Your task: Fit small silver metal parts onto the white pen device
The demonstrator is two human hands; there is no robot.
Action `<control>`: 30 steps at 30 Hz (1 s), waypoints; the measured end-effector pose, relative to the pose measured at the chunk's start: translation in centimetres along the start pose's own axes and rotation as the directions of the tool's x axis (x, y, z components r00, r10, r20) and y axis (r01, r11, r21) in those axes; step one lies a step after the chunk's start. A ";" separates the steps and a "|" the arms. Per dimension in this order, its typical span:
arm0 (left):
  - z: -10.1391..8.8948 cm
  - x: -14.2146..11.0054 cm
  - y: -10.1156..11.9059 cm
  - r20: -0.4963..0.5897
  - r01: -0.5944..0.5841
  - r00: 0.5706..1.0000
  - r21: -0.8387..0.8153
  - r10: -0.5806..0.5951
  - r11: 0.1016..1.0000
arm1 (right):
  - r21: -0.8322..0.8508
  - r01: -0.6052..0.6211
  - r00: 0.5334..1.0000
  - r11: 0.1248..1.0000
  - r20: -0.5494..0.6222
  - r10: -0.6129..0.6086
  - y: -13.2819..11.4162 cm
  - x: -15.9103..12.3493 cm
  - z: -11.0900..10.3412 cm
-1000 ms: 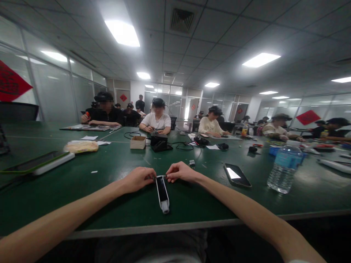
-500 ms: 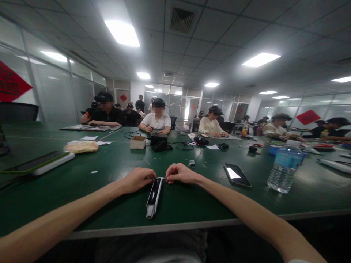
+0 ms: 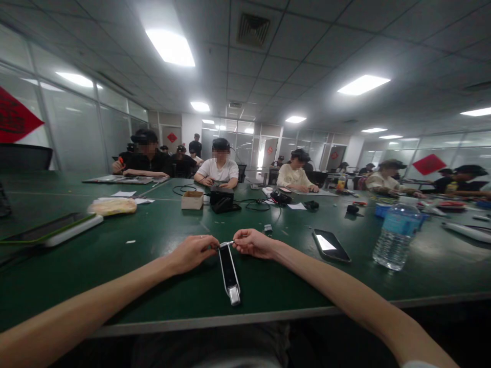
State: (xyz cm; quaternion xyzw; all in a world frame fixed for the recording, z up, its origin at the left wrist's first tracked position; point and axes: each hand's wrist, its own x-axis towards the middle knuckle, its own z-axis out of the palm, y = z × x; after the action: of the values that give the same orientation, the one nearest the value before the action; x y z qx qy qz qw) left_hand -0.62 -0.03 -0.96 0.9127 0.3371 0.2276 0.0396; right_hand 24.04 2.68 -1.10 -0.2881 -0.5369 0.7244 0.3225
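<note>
Device [image 3: 229, 271] swung R, L hand [image 3: 196, 252] & R hand [image 3: 253, 243] pinched @ far end.

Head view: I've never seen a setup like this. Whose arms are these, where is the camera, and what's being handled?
There is no machine here: these are a person's bare arms, seen by a camera worn on that person's head. The left hand and right hand have their fingertips at the far end of a slim white device with a dark face. Exactly what they pinch is too small to tell. On the green table, a phone and a water bottle stand to the right; a small box sits beyond the hands.
</note>
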 end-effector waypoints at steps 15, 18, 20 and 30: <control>-0.1 0.2 1.0 -0.045 0.135 0.990 -0.025 -0.136 0.990 | 0.181 -0.003 1.000 0.983 -0.027 0.008 0.1 0.0 1.0; -0.3 0.3 1.1 -0.034 0.135 0.990 -0.030 -0.136 0.990 | 0.167 0.009 0.999 0.986 -0.045 -0.001 0.1 0.0 1.0; -0.4 0.3 1.2 -0.030 0.141 0.989 -0.032 -0.142 0.989 | 0.158 0.010 0.999 0.987 -0.044 -0.003 0.1 0.0 0.9; -0.4 0.4 1.2 -0.022 0.156 0.987 -0.046 -0.157 0.987 | 0.130 0.034 0.998 0.991 -0.047 -0.028 0.1 -0.1 1.2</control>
State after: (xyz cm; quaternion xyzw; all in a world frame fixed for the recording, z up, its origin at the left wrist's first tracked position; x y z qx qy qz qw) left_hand 0.14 -0.72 -0.17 0.8794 0.4030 0.2428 0.0733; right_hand 23.16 1.88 -0.87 -0.2743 -0.4852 0.7463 0.3640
